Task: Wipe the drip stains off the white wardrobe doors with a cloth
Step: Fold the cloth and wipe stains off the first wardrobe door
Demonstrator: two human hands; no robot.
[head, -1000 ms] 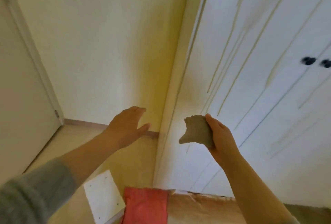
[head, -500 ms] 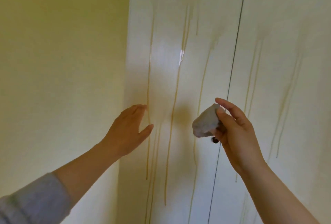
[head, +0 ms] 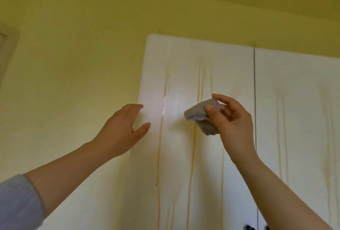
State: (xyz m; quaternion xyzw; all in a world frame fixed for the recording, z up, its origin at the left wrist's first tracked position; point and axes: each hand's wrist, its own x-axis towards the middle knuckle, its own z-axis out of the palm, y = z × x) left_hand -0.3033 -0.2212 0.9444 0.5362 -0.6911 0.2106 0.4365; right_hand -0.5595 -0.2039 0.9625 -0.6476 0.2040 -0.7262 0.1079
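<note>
Two white wardrobe doors fill the right half of the head view, the left door (head: 176,68) and the right door (head: 298,86). Long yellowish drip stains (head: 193,149) run down both. My right hand (head: 231,125) pinches a folded grey cloth (head: 200,115) in front of the left door's upper part; whether the cloth touches the door is unclear. My left hand (head: 125,130) is raised with fingers straight and thumb spread, at the left door's outer edge, holding nothing.
A yellow wall (head: 73,73) lies left of the wardrobe and a yellow ceiling (head: 220,0) above it. A pale door frame (head: 7,46) shows at the far left. Two dark door knobs (head: 248,227) sit at the bottom edge.
The view has swung up from the floor and lower doors to the top of the wardrobe. Both hands have risen with it, the right still holding the cloth.
</note>
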